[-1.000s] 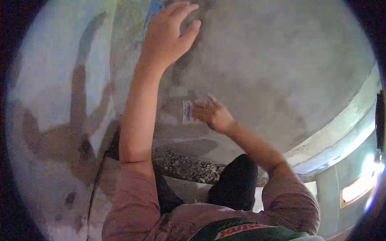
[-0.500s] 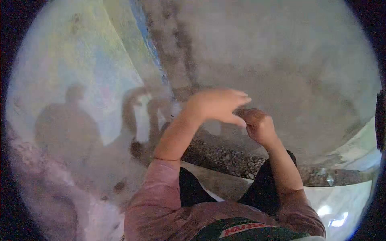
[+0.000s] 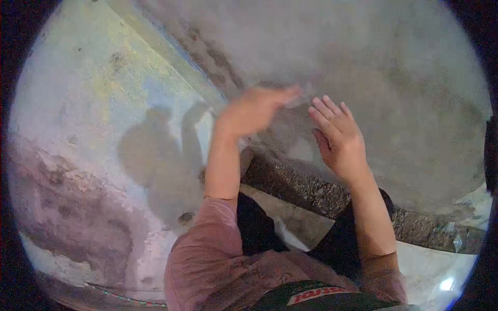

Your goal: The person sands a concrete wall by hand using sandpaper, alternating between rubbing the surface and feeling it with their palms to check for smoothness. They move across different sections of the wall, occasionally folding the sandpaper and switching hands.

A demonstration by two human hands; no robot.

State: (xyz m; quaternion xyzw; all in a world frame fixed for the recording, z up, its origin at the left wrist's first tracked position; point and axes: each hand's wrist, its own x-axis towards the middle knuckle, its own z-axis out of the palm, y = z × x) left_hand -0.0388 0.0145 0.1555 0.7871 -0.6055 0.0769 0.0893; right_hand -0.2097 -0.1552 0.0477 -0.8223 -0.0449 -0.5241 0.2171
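Observation:
My left hand (image 3: 257,110) is raised over the grey concrete floor (image 3: 404,103), with its fingers stretched to the right and smeared by motion. No object shows in it. Just to its right, my right hand (image 3: 340,136) is held up with its fingers extended and a little apart, and nothing is in it. A small gap separates the two hands. Both forearms are bare below the short pinkish sleeves (image 3: 207,228).
A painted wall (image 3: 78,98) with peeling patches rises on the left, carrying my shadow (image 3: 155,150). A strip of rough gravel (image 3: 295,186) runs in front of my dark-clad knees (image 3: 259,223). A thin multicoloured cord (image 3: 124,297) lies at lower left.
My right hand has gone from curled fingers to extended ones and moved up. My left hand has shifted up and left, away from it. The view has turned slightly.

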